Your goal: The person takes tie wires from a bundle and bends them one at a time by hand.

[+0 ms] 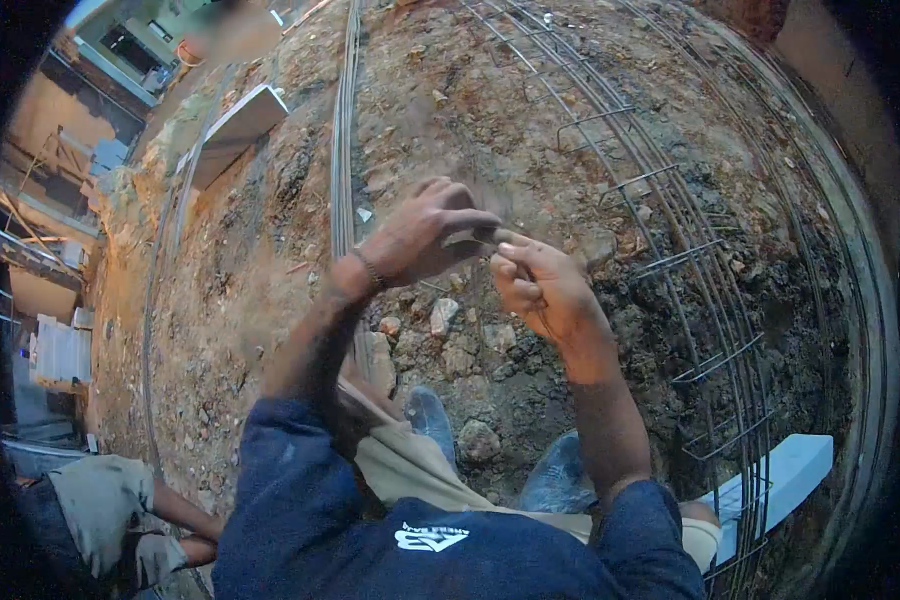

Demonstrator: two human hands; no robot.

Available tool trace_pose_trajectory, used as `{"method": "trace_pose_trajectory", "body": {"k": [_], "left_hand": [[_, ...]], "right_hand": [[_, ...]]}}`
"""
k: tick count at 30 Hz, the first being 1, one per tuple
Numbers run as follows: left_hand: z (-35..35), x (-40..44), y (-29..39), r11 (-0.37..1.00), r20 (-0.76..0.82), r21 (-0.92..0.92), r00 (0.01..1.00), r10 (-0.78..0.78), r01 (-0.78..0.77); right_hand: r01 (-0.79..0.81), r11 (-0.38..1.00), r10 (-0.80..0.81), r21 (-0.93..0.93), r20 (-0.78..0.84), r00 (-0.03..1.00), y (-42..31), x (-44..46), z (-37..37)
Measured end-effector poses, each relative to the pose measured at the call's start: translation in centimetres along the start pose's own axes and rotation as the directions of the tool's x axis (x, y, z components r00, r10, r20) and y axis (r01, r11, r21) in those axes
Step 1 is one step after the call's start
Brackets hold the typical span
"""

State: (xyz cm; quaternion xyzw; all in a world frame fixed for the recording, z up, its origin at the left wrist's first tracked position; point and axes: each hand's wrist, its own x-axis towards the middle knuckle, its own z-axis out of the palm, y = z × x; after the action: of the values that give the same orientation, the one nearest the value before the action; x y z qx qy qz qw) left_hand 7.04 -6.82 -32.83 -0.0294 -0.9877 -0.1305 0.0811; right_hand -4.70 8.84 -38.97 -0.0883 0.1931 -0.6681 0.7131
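My left hand [435, 232] reaches in from the left, its thumb and fingers bent into a pinch. Its fingertips meet those of my right hand [540, 280], which is closed with the fingers curled. Between the fingertips is what looks like a thin wire, very faint and partly hidden by the fingers. Both hands are held above the stony ground, in front of my body. Right of them runs a long rebar cage [705, 260] with rectangular stirrups. A bundle of straight steel bars [344, 130] lies beyond my left wrist.
Rough soil with loose stones [444, 316] surrounds my boots [555, 475]. A pale block [795, 470] sits beside the cage at lower right. At upper left a white-edged board [235, 130] lies on the ground. Another person [105, 510] is at lower left.
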Motion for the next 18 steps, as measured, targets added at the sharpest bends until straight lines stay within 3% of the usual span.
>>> {"method": "trace_pose_trajectory", "body": {"k": [1,2,5,11,16,18], "left_hand": [[-0.3,-0.4,0.0,0.994,-0.115,0.094,0.991,0.071,-0.061],[-0.9,-0.8,0.4,0.999,-0.118,0.014,0.992,0.032,-0.031],[-1.8,-1.2,0.1,0.999,-0.159,0.024,0.987,0.036,-0.033],[-2.5,-1.5,0.1,0.995,-0.231,0.094,0.971,0.052,-0.031],[-1.6,-1.4,-1.2,0.989,-0.277,0.146,0.959,0.055,-0.015],[-0.9,-1.2,-1.9,0.988,-0.297,0.135,0.948,0.117,-0.079]], "right_hand": [[0.023,0.998,-0.026,-0.065,-0.046,0.999,0.0,-0.8,1.2],[0.011,0.998,-0.014,-0.056,-0.055,0.998,0.4,-1.2,1.0],[-0.013,0.988,0.020,-0.152,0.040,0.999,0.3,-1.5,1.4],[-0.086,0.994,0.092,-0.069,0.095,0.991,1.2,-1.3,1.3],[-0.098,0.992,0.095,-0.079,-0.037,0.995,2.0,-0.9,0.2],[-0.118,0.989,0.116,-0.093,-0.027,0.993,2.4,-0.3,0.3]]}}
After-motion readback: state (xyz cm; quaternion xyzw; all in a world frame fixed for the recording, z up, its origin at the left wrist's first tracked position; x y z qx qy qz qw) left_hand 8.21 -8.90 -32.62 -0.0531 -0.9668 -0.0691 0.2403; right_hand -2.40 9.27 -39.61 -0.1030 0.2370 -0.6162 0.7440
